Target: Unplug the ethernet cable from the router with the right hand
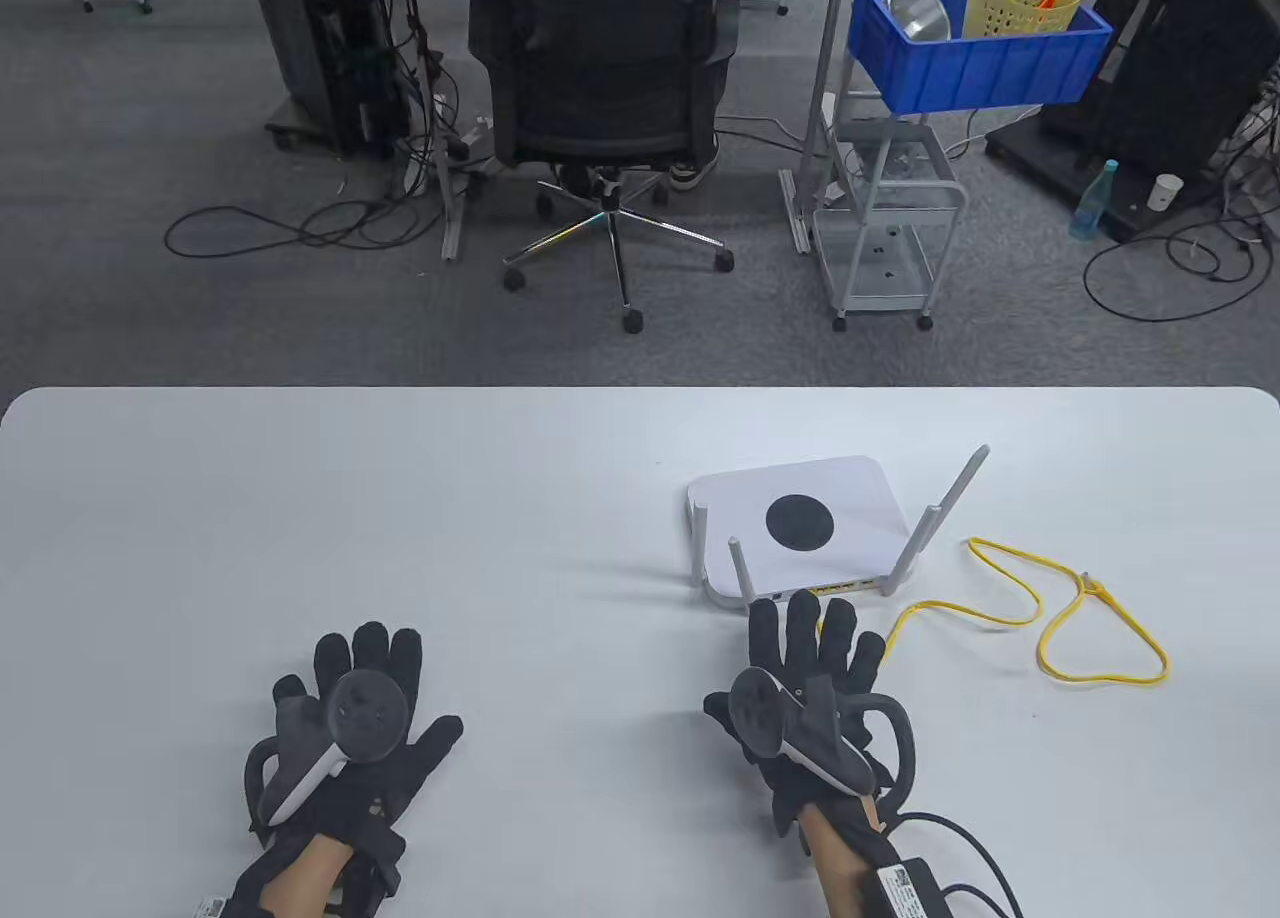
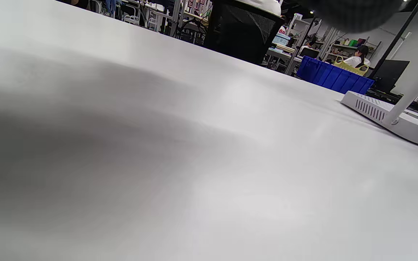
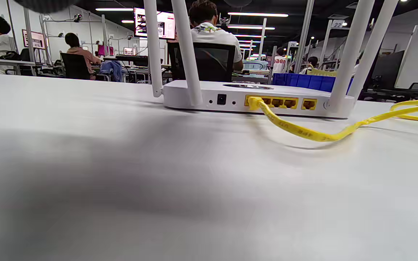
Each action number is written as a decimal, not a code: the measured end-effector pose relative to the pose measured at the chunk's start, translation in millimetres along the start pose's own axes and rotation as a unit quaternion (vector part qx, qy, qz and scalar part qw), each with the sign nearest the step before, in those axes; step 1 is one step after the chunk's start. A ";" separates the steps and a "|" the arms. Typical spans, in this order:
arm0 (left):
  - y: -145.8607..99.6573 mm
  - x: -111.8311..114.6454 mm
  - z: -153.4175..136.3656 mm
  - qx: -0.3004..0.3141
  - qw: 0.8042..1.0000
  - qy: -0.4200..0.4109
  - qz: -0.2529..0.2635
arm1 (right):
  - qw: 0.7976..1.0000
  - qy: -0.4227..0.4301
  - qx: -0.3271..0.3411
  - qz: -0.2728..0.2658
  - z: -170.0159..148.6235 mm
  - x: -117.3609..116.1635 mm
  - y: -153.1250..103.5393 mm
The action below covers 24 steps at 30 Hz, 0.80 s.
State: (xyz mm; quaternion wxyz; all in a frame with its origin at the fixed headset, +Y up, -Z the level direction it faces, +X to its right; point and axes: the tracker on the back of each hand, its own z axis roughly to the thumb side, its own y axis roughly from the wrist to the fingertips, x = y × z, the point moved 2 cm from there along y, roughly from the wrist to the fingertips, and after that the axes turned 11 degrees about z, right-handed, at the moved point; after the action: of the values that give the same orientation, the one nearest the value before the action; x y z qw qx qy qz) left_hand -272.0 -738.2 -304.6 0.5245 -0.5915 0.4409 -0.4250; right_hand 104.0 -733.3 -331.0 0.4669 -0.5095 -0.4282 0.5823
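A white router [image 1: 800, 528] with several upright antennas and a black disc on top sits right of the table's centre. Its port side faces me [image 3: 259, 99]. A yellow ethernet cable [image 1: 1040, 618] is plugged into the leftmost yellow port [image 3: 254, 102] and loops away to the right on the table [image 3: 314, 136]. My right hand [image 1: 815, 668] lies flat and open on the table just in front of the router, fingertips close to its port side, holding nothing. My left hand [image 1: 360, 718] lies flat and open at the front left, empty. The router's corner shows in the left wrist view [image 2: 386, 116].
The white table [image 1: 400, 518] ends at its far edge, with an office chair [image 1: 610, 88], a white cart [image 1: 890, 228] and a blue bin [image 1: 980, 48] on the floor beyond. A black cable [image 1: 960, 848] trails from my right wrist.
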 end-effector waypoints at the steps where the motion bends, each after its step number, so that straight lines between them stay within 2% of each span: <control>1: -0.1 0.1 0.2 0.000 1.000 0.000 -0.001 | 1.000 0.000 0.000 0.000 -0.5 0.0 -0.5; 24: 0.5 0.9 1.2 0.000 1.000 0.008 -0.006 | 1.000 0.010 0.006 0.008 -0.1 -2.0 -1.4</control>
State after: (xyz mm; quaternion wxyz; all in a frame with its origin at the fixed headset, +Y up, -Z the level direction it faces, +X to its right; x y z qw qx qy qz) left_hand -270.6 -738.8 -305.2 0.5187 -0.5906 0.4417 -0.4325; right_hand 104.3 -735.0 -329.3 0.4696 -0.5162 -0.4161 0.5829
